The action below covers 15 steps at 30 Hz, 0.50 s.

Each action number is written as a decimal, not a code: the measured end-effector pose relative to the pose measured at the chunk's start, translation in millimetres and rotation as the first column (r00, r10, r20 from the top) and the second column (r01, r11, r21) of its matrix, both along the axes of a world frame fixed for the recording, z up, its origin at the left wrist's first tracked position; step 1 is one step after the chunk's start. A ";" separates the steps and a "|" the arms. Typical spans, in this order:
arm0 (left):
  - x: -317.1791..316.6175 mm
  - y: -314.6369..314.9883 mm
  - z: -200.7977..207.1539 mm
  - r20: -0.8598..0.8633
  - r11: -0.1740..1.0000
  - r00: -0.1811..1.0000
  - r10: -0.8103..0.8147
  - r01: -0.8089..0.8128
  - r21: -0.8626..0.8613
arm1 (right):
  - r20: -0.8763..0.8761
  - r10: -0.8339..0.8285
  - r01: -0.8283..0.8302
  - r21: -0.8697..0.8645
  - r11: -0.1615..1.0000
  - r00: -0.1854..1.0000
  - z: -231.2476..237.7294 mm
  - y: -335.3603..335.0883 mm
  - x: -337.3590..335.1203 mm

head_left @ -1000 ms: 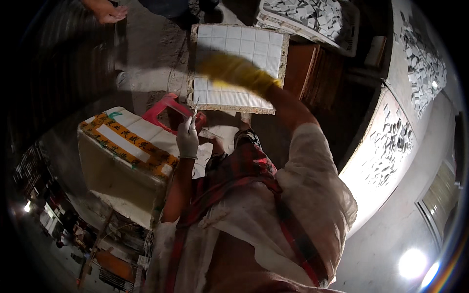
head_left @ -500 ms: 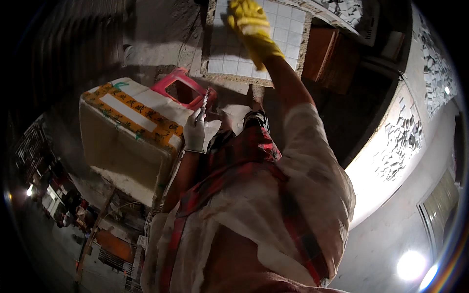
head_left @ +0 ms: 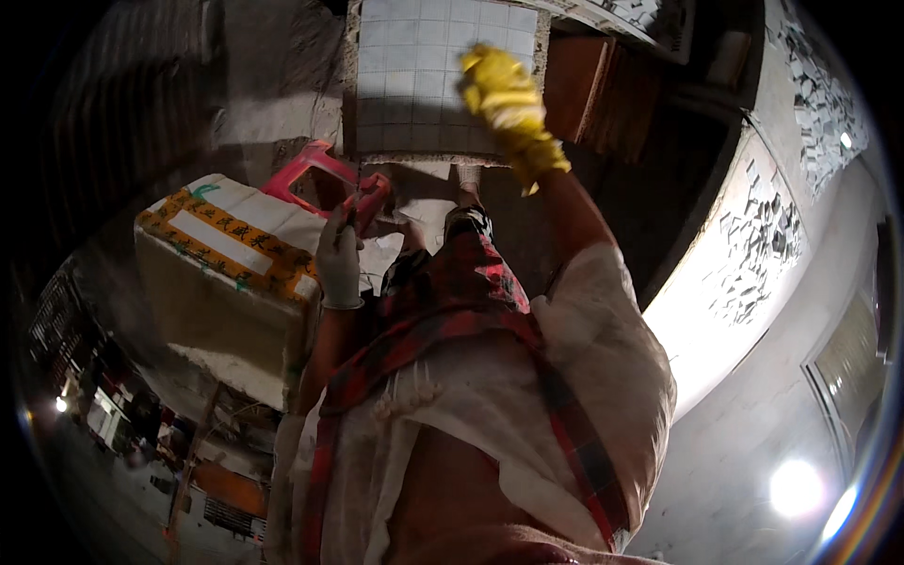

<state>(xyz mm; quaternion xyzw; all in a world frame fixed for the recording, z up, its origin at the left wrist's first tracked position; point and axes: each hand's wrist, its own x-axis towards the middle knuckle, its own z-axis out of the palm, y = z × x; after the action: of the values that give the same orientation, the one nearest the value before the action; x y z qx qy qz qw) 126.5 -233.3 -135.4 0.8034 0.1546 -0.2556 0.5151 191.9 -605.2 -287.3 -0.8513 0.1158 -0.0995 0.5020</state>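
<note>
My left hand (head_left: 339, 259), in a white glove, is closed around a thin grey tool (head_left: 351, 215) that points up and away from me; its exact kind does not show. It is beside a white foam box (head_left: 226, 320) with orange tape along its edge. My right hand (head_left: 508, 104) wears a yellow rubber glove and hangs over the right edge of a panel of pale square tiles (head_left: 414, 71). Its fingers look bent but are smeared, and whether anything is in them is hidden. The panel has a rough, crumbly border.
A red plastic stool (head_left: 315, 169) stands behind the foam box, near my legs. Reddish-brown boards (head_left: 579, 89) stand right of the panel. Farther right, many small tile pieces (head_left: 758, 250) lie on a brightly lit pale surface (head_left: 692, 339). A lamp (head_left: 796, 488) glares at the lower right.
My right hand has come back from the far part of the tile panel toward its right edge. My left hand, still around the thin tool, appears slightly lower and farther left as the view shifts.
</note>
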 end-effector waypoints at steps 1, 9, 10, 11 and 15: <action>2.9 -10.0 18.7 0.066 1.000 0.998 0.018 -0.019 0.017 | -0.071 0.003 -0.015 -0.170 0.985 0.997 9.7 -16.6 14.0; 21.5 94.8 70.7 0.522 0.881 0.783 0.338 -0.459 0.118 | 0.312 0.121 0.190 -0.795 0.576 0.942 -14.0 48.3 156.0; 29.9 99.6 92.3 0.534 0.820 0.782 0.321 -0.511 0.257 | 0.270 0.198 0.093 -0.778 0.621 0.942 -9.5 75.1 159.9; 33.0 109.6 108.0 0.544 0.735 0.782 0.303 -0.555 0.389 | 0.324 0.292 0.047 -0.737 0.674 0.900 3.7 96.7 156.8; 18.9 211.0 73.9 0.557 0.721 0.738 0.382 -0.614 0.320 | 0.079 0.406 -0.221 -0.736 0.639 0.910 59.4 162.7 107.3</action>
<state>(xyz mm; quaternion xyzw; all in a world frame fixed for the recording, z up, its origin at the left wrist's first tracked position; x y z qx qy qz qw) 145.4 -22.2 -61.5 0.8669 0.3055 0.1390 0.3686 299.2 -442.4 -227.9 -0.9666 -0.1435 -0.1481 0.1522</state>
